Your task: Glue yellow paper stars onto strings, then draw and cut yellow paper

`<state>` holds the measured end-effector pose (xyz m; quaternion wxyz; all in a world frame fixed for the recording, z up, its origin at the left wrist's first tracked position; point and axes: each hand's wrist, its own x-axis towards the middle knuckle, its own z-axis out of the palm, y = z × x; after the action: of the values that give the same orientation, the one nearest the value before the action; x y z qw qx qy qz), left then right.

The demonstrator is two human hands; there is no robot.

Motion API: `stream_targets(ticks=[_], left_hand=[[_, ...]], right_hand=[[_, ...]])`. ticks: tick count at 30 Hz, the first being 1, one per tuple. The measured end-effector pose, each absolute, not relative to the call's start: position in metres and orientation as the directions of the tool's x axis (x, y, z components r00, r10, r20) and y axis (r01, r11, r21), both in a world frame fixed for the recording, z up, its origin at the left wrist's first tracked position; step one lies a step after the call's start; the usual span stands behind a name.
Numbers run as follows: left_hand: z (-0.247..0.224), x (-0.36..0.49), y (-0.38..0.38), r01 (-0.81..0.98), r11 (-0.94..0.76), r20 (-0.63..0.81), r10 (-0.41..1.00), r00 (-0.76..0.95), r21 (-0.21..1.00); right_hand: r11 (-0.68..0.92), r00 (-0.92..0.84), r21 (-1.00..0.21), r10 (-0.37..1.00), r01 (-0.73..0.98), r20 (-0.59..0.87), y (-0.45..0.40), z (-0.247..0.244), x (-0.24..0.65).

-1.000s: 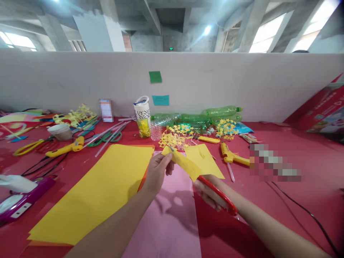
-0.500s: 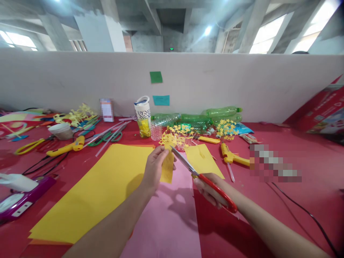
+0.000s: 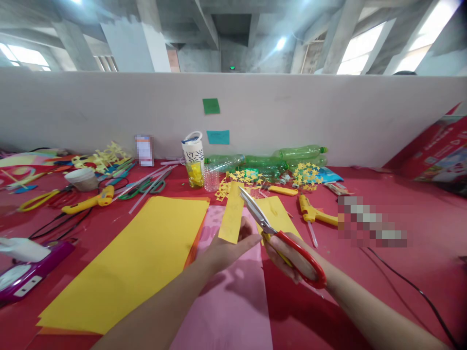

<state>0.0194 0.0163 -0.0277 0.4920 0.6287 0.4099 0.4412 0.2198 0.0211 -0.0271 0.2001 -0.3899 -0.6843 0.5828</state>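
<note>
My left hand (image 3: 222, 255) is under a folded-looking strip of yellow paper (image 3: 231, 214), its fingers behind the lower end and its thumb stretched out to the right. The strip stands upright, tilted slightly. My right hand (image 3: 279, 260) is closed around the red handle of a pair of scissors (image 3: 305, 262). The blades point up and to the left, with the tips at the strip's right edge near its top; whether they touch it I cannot tell. Below both hands lies a sheet of pink paper (image 3: 226, 311). Partly behind the scissors is another yellow piece of paper (image 3: 279, 214).
Large yellow sheets (image 3: 131, 262) lie to the left, orange paper under them. Yellow star cutouts (image 3: 248, 176), green plastic bottles (image 3: 302, 151) and a white cup (image 3: 193, 153) stand along the back. Glue guns (image 3: 315, 214) lie on both sides. A purple power strip (image 3: 44, 272) is front left.
My left hand has shifted from the strip's upper left side to its lower end, and its thumb has come off the front. The strip shows more fully. The scissors moved slightly right.
</note>
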Motion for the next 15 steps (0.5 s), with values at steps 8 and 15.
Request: stream_targets(ticks=[8, 15], left_hand=[[-0.024, 0.016, 0.018, -0.096, -0.226, 0.213, 0.969, -0.125, 0.969], [-0.014, 0.011, 0.022, -0.105, -0.178, 0.155, 0.967, -0.201, 0.978]], right_hand=[[-0.040, -0.571, -0.931, 0.780, 0.363, -0.256, 0.012, -0.020, 0.213], [-0.004, -0.593, -0.918, 0.762, 0.397, -0.260, 0.009, -0.016, 0.209]])
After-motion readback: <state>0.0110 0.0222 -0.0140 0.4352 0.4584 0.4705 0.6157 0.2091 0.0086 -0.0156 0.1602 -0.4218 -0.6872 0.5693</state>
